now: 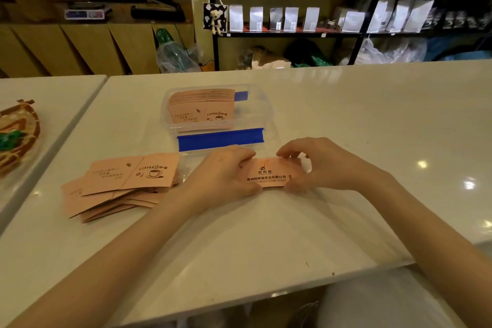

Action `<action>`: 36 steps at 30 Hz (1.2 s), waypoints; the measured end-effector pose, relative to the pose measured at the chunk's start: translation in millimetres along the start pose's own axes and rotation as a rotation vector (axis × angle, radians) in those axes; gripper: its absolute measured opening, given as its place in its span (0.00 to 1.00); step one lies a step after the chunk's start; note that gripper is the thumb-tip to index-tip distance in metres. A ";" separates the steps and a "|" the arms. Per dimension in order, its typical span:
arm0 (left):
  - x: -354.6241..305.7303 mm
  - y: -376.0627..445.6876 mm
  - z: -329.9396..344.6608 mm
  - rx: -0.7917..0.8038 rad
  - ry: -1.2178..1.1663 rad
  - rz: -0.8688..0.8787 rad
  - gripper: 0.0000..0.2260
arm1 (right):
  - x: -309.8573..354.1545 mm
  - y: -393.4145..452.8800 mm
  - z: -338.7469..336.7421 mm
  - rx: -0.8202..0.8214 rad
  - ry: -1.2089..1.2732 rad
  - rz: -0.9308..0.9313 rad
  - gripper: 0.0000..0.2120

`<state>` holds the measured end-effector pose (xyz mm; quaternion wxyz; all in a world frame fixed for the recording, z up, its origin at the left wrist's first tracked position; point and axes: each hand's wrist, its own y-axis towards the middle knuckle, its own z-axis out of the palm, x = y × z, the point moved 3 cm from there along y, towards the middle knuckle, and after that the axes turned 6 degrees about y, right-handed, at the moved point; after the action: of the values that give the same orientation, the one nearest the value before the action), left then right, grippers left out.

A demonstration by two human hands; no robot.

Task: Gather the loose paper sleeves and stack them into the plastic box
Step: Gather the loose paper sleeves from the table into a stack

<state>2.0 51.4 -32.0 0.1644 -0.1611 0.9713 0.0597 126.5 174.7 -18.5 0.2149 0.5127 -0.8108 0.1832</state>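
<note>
Two bare forearms reach away from me across a glossy white counter (346, 120). Between them, the left hand (226, 173) and right hand (319, 165) pinch opposite ends of a small held bundle (271, 173) of pink paper sleeves; the fingers (286, 153) of both are closed on its edges, and it sits low at the counter surface, just in front of the box. I cannot tell how many sleeves are in it.

Beyond the hands lies a clear plastic box (266, 104) with blue clips, a neat boxed stack (202, 106) of sleeves already standing in its left part. To the left of my hands, a fanned loose pile (117, 186) waits on the counter. I judge the job roughly half done: this bundle goes in next, then the pile.

Printing on the sleeves reads "COFFEE" beside a steaming cup drawing; the bundle shows a logo and a line of Chinese characters too small to read reliably
</note>
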 end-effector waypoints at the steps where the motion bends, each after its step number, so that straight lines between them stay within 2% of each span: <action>1: 0.1 -1.2 -3.5 -0.040 -0.004 0.006 0.29 | 2.8 0.4 -2.9 -0.014 -0.004 -0.015 0.26; 9: 15.3 -21.7 -51.8 -0.206 -0.067 0.020 0.28 | 44.6 14.0 -17.9 -0.053 -0.004 -0.157 0.22; 13: 36.3 -38.6 -71.4 -0.270 -0.071 -0.042 0.27 | 72.0 29.0 -9.9 -0.033 0.010 -0.231 0.22; 21: 85.6 -80.6 -90.1 -0.289 -0.014 -0.198 0.29 | 124.5 52.3 24.7 0.032 -0.055 -0.398 0.21; 36: 135.9 -122.6 -81.1 -0.280 -0.063 -0.374 0.26 | 162.0 75.1 77.9 0.145 -0.153 -0.454 0.22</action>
<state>-103.1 -117.5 -9.6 0.1790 -0.3575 0.9012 0.1671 -16.2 43.1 -2.8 0.1513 0.7081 -0.6734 0.1488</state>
